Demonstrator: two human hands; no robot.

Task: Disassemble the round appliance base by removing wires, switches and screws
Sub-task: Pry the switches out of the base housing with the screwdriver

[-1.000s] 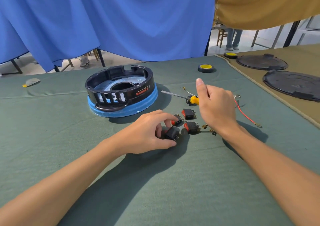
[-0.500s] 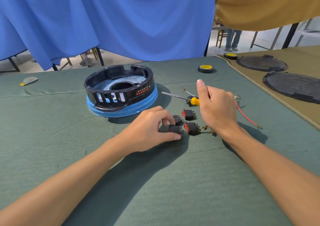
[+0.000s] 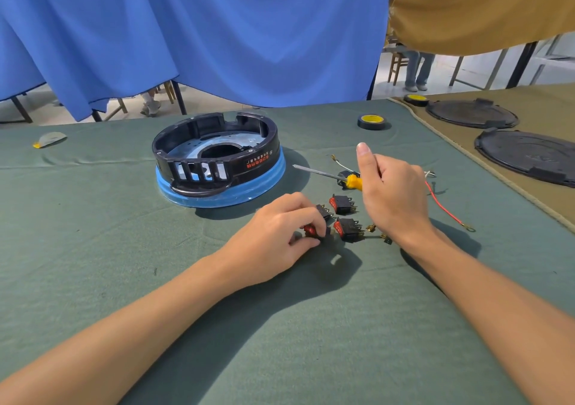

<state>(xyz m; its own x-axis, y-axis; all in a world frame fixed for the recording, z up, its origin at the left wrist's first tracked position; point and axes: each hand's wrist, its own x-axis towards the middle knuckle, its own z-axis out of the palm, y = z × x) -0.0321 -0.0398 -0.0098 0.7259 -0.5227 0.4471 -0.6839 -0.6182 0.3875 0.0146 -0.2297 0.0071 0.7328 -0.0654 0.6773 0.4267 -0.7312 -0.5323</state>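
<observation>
**Parking switch number 4**

On the bench (image 3: 93, 249) stands the round base (image 3: 217, 155). In front of it, the left grip (image 3: 277, 236) pinches a red switch (image 3: 311, 230). It is best set gently beside the 3 loose switches (image 3: 350, 229), prongs clear. The right grip (image 3: 395, 199) has curled fingers, and I cannot tell if it holds anything.

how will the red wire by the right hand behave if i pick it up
Probably floppy: the red wire is thin and lies in a loose curve on the cloth. Likely very light. Its ring terminal may catch on the cloth.
</observation>
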